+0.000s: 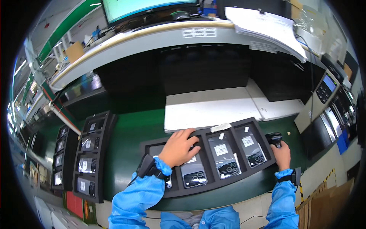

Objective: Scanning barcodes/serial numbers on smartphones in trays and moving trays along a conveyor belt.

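Observation:
A black foam tray [190, 191] lies at a slant on the bench, with phones in plastic film in its compartments. My left hand [179, 148] reaches over the tray's left part, fingers apart, partly covering the leftmost phone and the top of the phone beside it [195, 177]. Whether its fingertips touch the film cannot be seen. Farther right sit two more labelled phones, one in the middle [228, 168] and one at the right end [253, 157]. My right hand [281, 154] grips a black handheld scanner [273, 138] just off the tray's right end.
Two more black trays of phones, one nearer [101, 171] and one farther left [68, 175], stand at the left. White boards [206, 107] lie behind my tray. A shelf [152, 36] overhead carries a monitor [148, 9] and papers [267, 28]. A machine with a screen [324, 91] stands right.

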Demonstrator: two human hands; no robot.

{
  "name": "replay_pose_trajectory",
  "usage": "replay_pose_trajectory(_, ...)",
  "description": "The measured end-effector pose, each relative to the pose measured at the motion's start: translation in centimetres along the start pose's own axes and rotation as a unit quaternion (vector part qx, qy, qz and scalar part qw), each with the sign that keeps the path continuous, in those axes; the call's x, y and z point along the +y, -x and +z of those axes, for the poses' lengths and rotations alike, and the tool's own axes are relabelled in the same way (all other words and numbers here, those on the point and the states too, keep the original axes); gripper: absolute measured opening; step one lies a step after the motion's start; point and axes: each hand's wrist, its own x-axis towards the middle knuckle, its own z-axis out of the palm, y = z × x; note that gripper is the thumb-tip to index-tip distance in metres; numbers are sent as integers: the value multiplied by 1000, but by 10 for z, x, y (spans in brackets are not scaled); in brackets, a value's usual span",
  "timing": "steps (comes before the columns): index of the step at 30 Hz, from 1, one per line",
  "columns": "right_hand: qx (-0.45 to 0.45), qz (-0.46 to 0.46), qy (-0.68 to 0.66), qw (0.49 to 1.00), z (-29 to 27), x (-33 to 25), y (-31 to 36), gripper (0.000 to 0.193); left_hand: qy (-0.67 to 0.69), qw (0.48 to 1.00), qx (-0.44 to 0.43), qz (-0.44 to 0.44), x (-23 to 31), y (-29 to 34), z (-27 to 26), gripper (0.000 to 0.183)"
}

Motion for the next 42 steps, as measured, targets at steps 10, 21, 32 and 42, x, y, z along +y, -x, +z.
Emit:
replay_pose_trajectory(10, 181, -132, -203, 953, 3, -12, 11, 41, 6, 1000, 18, 2, -3, 0, 5, 24)
replay_pose_trajectory(21, -286, -675, -254, 630, 19, -256, 179, 75, -37, 997, 58, 27, -10, -1, 22, 35)
replay_pose_trajectory(32, -302, -664, -211, 651, 30, -247, 202, 51, 70, 991, 1, -111, 0, -1, 10, 27)
replay_pose_trajectory(42, -283, -598, -261, 703, 17, -222, 183, 67, 52, 996, 58, -30, -13, 4, 22, 32)
